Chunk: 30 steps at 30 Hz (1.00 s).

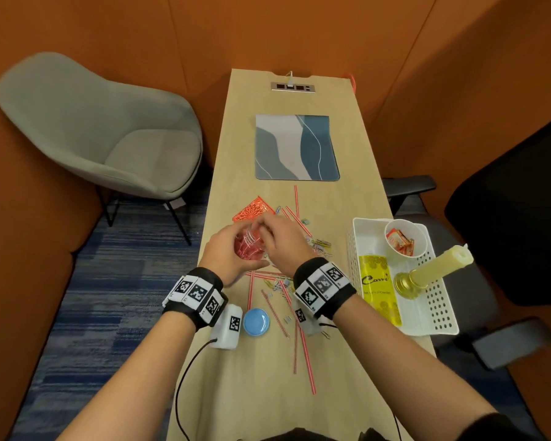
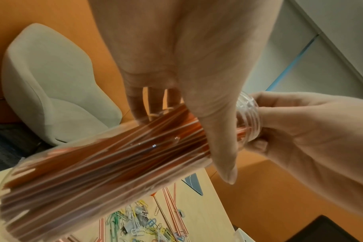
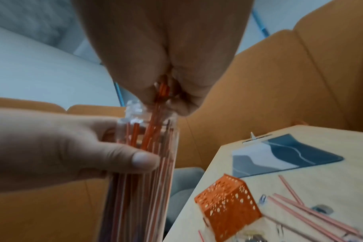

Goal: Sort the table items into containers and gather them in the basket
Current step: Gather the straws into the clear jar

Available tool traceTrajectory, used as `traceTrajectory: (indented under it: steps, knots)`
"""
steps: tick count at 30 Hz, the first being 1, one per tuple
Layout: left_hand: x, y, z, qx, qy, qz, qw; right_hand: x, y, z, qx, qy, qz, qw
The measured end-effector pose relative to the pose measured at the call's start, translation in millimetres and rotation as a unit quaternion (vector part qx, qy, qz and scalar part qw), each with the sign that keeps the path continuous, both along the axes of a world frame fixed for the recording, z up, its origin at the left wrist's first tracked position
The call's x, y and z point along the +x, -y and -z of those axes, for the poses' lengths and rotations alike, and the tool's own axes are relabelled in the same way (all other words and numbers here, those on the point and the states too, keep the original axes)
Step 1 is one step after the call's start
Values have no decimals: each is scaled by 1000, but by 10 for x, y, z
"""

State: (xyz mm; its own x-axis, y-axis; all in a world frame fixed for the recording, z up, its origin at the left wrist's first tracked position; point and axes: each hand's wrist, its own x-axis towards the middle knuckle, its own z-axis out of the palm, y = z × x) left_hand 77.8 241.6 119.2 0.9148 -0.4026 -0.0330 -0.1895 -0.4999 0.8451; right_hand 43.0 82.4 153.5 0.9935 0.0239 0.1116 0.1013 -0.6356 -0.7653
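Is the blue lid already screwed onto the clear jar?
No. The blue lid lies on the table while the left hand holds the open clear jar.

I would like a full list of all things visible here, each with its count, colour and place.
clear bottle: one, transparent, held above the table, packed with straws
loose straws: several, red-and-white, scattered on the table
paper clips: many, mixed colours, piled on the table
orange holder: one, perforated, lying on its side
blue lid: one, near table edge
mat: one, blue-grey, far end of the table
basket: one, white, right of the table
paper cup: one, white, in basket
yellow packet: one, in basket
candle: one, cream, gold base, in basket
grey chair: one, left
left hand: grips the bottle
right hand: pinches straws at the bottle's mouth
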Motion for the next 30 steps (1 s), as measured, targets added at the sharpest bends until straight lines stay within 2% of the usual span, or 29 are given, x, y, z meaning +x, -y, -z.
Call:
traceTrajectory:
  steps: [2,4,7,9,11,14,16,18,20,24,30]
  knots:
    - [2,-42,26,-7,-8,-8,1000,29,-44,20,-31,-7,-35,999]
    - [32,-113,78,-12,-17,-20,1000,50,-41,-7,-20,29,-41,999]
    - [81,-239,185,-7,-23,-45,999,135,41,27,82,68,49,993]
    - [126,-328,270,-9,-23,-66,998,238,123,145,109,36,107,988]
    - [167,-418,354,-19,-31,-94,995,327,190,363,75,-44,113,990]
    - [222,-511,452,-42,-37,-135,989,388,159,752,-18,-149,74,986]
    - [271,-549,503,-56,-43,-155,985,443,67,993,-86,-197,24,976]
    - [330,-577,534,-65,-48,-167,983,517,-56,1207,-170,-244,-42,954]
    - [391,-609,571,-69,-48,-173,981,584,-162,1417,-232,-244,-84,938]
    - [464,-661,640,-83,-53,-175,980,645,-274,1711,-289,-218,-86,928]
    - [470,-718,711,-84,-53,-176,979,672,-258,1771,-237,-162,-90,954]
